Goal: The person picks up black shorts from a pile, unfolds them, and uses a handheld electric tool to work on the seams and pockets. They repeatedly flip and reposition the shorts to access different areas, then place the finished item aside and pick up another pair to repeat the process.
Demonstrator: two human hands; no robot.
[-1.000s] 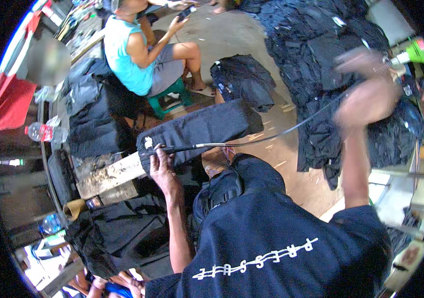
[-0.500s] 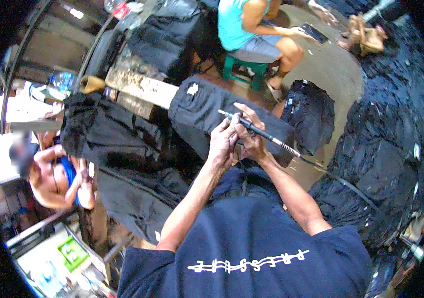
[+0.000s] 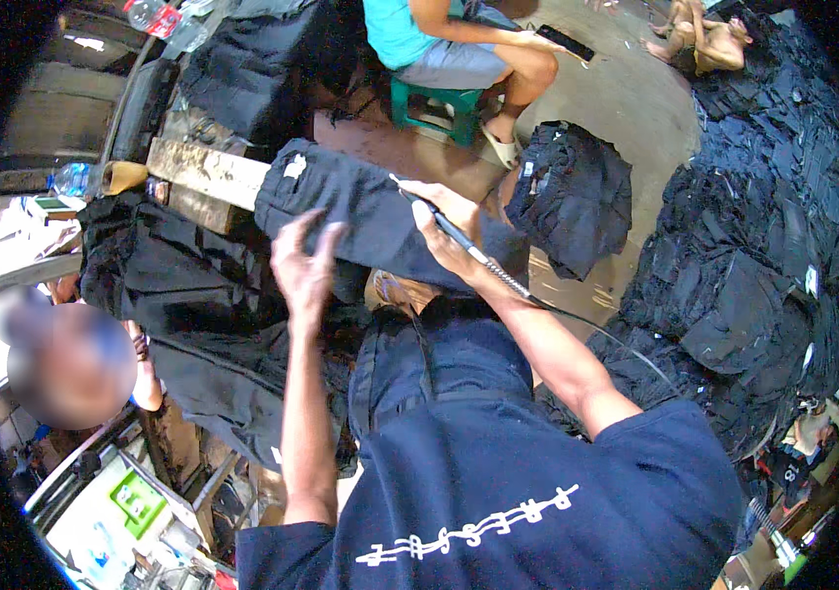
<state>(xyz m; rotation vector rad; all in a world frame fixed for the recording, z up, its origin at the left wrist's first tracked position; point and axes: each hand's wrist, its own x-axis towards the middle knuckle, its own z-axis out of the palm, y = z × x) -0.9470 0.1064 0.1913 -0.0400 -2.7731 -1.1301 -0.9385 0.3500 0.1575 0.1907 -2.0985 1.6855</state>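
My right hand (image 3: 451, 224) grips a slim black pen-shaped handpiece (image 3: 459, 236). A spring sleeve and a cord (image 3: 591, 324) run from its back end toward my right elbow. Its tip rests on or just above a black cloth garment (image 3: 355, 226), which is pulled over a wooden plank (image 3: 205, 172); I cannot tell whether they touch. My left hand (image 3: 303, 267), fingers spread, holds nothing and is at the near left part of the garment. A small pale patch shows near the garment's left end.
Black garments lie heaped at the left (image 3: 173, 265), with a big pile (image 3: 734, 295) at the right. A smaller black bundle (image 3: 577, 197) stands on the floor ahead. Beyond it a person sits on a green stool (image 3: 436, 106), holding a phone. Another person is close at the left.
My hands have parted: the left has let go and moved left with fingers spread. The right now holds the handpiece alone, its tip at the cloth. The view has shifted right.
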